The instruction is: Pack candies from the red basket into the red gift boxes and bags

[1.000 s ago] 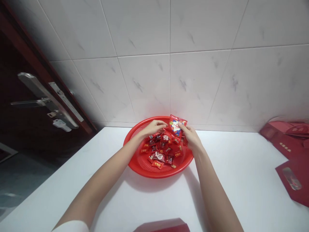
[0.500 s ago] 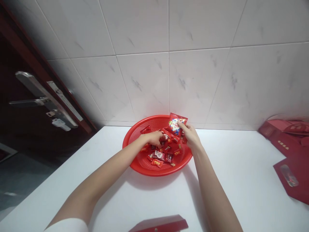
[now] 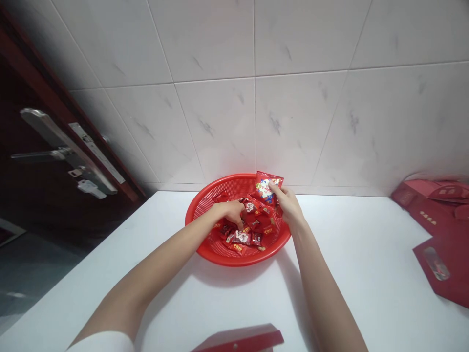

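A red plastic basket [image 3: 205, 250] with perforated sides stands on the white table, holding several wrapped candies [image 3: 242, 237]. My left hand [image 3: 232, 211] reaches down into it, fingers bent and apart among the wrappers, with nothing visibly gripped; some fingertips are hard to see. At the basket's back right rim, my right hand [image 3: 287, 203] is closed on a red snack packet [image 3: 264, 188] with a white and blue print, the thumb pressed on its front. The packet is held up roughly level with the rim.
A red box [image 3: 436, 205] and a dark red piece with a cut-out handle [image 3: 445, 288] lie at the right. Another red box edge [image 3: 242, 342] shows at the front. A tiled wall [image 3: 220, 132] rises behind; a door handle [image 3: 40, 155] is at left.
The left hand's fingers have shifted slightly among the candies, and a few wrappers near them have moved. My right hand holds the packet in nearly the same place.
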Action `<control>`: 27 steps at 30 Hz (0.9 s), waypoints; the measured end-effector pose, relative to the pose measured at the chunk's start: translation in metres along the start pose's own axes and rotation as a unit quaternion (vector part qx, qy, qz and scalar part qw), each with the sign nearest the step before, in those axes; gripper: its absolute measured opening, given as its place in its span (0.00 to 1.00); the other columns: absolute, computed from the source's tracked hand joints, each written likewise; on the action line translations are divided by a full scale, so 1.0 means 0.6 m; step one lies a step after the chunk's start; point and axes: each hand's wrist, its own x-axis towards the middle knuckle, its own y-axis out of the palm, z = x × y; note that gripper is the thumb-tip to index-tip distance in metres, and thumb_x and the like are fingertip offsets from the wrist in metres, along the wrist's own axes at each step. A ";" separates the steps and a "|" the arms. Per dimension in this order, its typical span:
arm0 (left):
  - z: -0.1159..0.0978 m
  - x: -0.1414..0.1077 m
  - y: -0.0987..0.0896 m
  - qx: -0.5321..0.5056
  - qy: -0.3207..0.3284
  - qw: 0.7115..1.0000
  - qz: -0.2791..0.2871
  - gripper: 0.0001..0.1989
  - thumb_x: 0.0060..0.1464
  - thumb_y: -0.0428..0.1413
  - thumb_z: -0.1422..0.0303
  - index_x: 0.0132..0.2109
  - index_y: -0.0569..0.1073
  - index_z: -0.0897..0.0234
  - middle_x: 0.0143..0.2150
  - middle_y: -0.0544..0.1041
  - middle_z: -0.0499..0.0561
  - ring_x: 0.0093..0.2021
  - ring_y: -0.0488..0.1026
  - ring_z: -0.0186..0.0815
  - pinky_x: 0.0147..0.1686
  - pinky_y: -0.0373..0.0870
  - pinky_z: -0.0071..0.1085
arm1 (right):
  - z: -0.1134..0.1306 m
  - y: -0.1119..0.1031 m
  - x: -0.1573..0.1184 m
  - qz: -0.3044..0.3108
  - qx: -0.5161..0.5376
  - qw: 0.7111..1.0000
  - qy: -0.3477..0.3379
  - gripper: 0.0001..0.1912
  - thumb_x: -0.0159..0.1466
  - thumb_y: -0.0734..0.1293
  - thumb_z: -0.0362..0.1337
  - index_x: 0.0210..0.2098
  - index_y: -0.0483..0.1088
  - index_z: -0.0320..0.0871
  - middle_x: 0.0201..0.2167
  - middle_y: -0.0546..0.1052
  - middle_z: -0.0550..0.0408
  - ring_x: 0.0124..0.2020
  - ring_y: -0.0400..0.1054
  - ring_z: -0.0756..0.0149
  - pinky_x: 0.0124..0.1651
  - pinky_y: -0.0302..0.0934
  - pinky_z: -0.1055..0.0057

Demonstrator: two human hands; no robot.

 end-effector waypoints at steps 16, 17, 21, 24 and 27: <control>-0.021 0.007 0.023 -0.064 0.171 0.983 -0.026 0.29 0.44 0.67 0.61 0.56 0.77 0.54 0.56 0.78 0.51 0.55 0.73 0.46 0.52 0.67 0.30 | 0.000 -0.002 0.002 -0.002 -0.041 0.999 -0.007 0.25 0.46 0.77 0.58 0.22 0.69 0.44 0.20 0.74 0.57 0.21 0.65 0.69 0.22 0.57 0.72; -0.023 0.007 0.023 -0.066 0.173 0.982 -0.020 0.27 0.45 0.67 0.62 0.55 0.78 0.53 0.55 0.79 0.50 0.55 0.73 0.45 0.52 0.67 0.30 | 0.000 -0.003 0.003 -0.002 -0.045 0.999 -0.011 0.25 0.46 0.77 0.58 0.22 0.69 0.44 0.19 0.73 0.57 0.21 0.64 0.69 0.22 0.56 0.73; -0.034 0.001 0.018 -0.033 0.139 0.990 -0.002 0.24 0.45 0.66 0.63 0.52 0.80 0.57 0.52 0.81 0.51 0.50 0.76 0.44 0.46 0.69 0.29 | -0.002 -0.003 0.004 -0.004 -0.040 0.999 -0.006 0.25 0.46 0.77 0.58 0.22 0.69 0.44 0.19 0.72 0.58 0.20 0.62 0.70 0.20 0.55 0.73; -0.039 -0.004 0.014 -0.005 0.116 0.993 0.006 0.23 0.43 0.65 0.66 0.50 0.80 0.60 0.48 0.82 0.53 0.43 0.77 0.43 0.38 0.69 0.29 | -0.001 -0.002 0.002 -0.005 -0.038 0.999 -0.002 0.24 0.47 0.77 0.57 0.22 0.69 0.44 0.19 0.73 0.57 0.20 0.63 0.70 0.20 0.56 0.73; -0.044 -0.009 0.012 -0.006 0.125 0.992 0.014 0.19 0.43 0.63 0.67 0.46 0.81 0.60 0.44 0.82 0.52 0.39 0.76 0.41 0.34 0.67 0.29 | 0.002 0.000 -0.001 -0.001 -0.032 0.999 -0.001 0.24 0.49 0.76 0.56 0.21 0.68 0.44 0.20 0.74 0.56 0.21 0.65 0.70 0.22 0.58 0.73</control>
